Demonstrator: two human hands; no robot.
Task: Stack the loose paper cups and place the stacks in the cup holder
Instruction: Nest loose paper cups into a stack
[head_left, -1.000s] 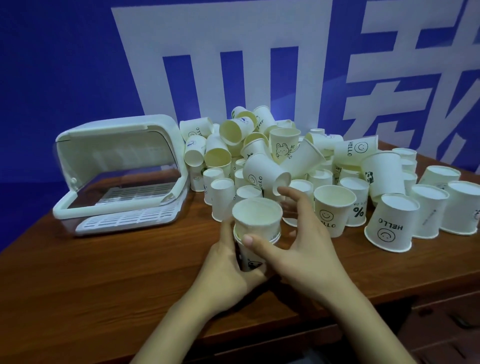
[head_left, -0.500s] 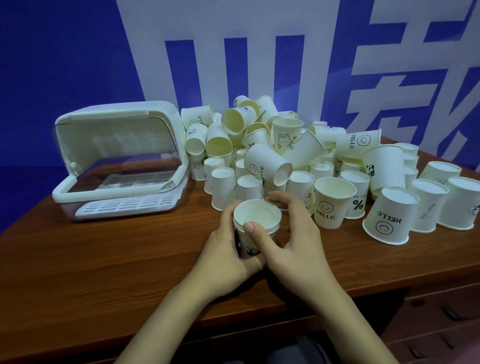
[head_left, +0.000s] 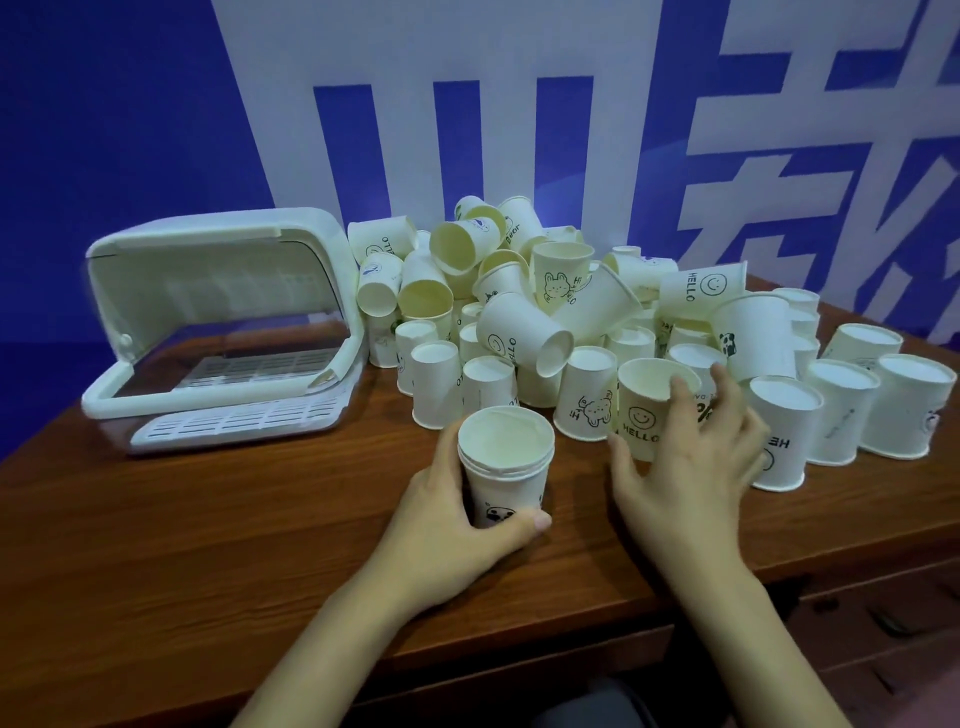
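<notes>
A short stack of nested white paper cups (head_left: 503, 467) stands upright on the wooden table (head_left: 208, 551), and my left hand (head_left: 457, 530) is wrapped around its lower half. Just to the right, my right hand (head_left: 691, 467) is spread around an upright cup printed HELLO with a smiley (head_left: 635, 415). Its thumb is by the cup's lower left side and its index finger is at the rim; the cup still stands on the table. The white cup holder (head_left: 218, 332), lid raised, sits at the left.
A big heap of loose paper cups (head_left: 519, 291) fills the table's middle and right, some upside down, some lying on their sides. Upside-down cups (head_left: 841, 410) stand in rows at the far right. A blue and white wall is behind. Drawers (head_left: 883, 623) are below the table's right edge.
My right hand left the top of the stack and moved right to the HELLO cup. My left hand has stayed on the stack, which now sits pressed together.
</notes>
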